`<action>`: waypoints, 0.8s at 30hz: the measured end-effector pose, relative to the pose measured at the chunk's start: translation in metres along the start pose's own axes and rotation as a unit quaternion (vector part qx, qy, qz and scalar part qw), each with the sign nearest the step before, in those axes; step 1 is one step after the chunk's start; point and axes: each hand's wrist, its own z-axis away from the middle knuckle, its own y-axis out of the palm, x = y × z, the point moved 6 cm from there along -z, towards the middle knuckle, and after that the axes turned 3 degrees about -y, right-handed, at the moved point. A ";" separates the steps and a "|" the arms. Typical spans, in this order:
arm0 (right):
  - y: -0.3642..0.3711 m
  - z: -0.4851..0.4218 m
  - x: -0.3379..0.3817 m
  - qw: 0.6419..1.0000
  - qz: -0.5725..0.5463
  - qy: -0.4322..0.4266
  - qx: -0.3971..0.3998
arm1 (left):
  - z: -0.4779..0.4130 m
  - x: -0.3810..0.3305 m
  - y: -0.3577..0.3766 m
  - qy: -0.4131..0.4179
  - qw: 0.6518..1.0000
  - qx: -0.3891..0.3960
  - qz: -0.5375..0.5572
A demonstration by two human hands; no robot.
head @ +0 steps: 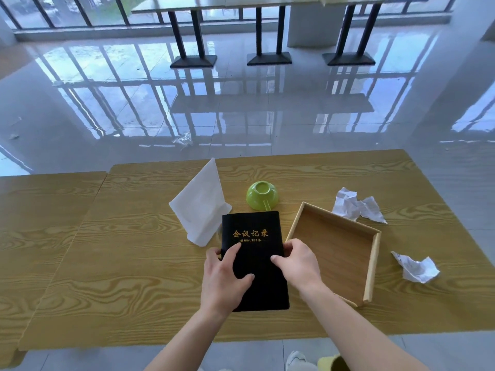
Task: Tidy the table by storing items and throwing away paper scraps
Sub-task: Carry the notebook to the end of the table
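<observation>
A black notebook (251, 226) with gold lettering lies flat on the wooden table (134, 250), in the middle. My left hand (225, 277) grips its left edge, fingers on the cover. My right hand (297, 263) holds its right edge. An empty wooden tray (375, 263) sits just right of the notebook. Two crumpled paper scraps lie on the table: one (353, 206) behind the tray, one (416, 267) to its right. A white folded cloth or bag (201, 207) lies left of the notebook's top. A green cup (262, 195) stands upside down behind the notebook.
A second table (40, 223) abuts on the left. Something yellow-green (332, 362) and a white shoe (297, 360) show on the floor below the near edge. A clear wrapper (183, 140) lies on the glossy floor beyond. Dark-legged tables (267, 30) stand far back.
</observation>
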 end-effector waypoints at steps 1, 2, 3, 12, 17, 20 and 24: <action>-0.008 -0.004 -0.002 1.000 -0.002 -0.002 -0.005 | -0.004 -0.008 0.003 0.005 1.000 -0.001 -0.002; -0.016 -0.008 -0.003 1.000 -0.003 -0.004 -0.009 | -0.007 -0.017 0.006 0.009 1.000 -0.002 -0.005; -0.024 -0.012 -0.005 1.000 -0.004 -0.004 -0.012 | -0.010 -0.026 0.010 0.012 1.000 -0.003 -0.007; -0.092 -0.031 -0.031 0.999 -0.030 0.017 -0.041 | -0.033 -0.097 0.043 0.056 0.998 0.023 -0.034; -0.115 -0.034 -0.045 0.992 -0.054 0.059 -0.101 | -0.055 -0.126 0.063 0.101 0.992 0.067 -0.042; -0.126 -0.031 -0.050 0.984 -0.070 0.088 -0.140 | -0.067 -0.139 0.076 0.132 0.984 0.098 -0.065; -0.147 -0.025 -0.063 0.972 -0.066 0.127 -0.186 | -0.074 -0.167 0.093 0.187 0.970 0.127 -0.086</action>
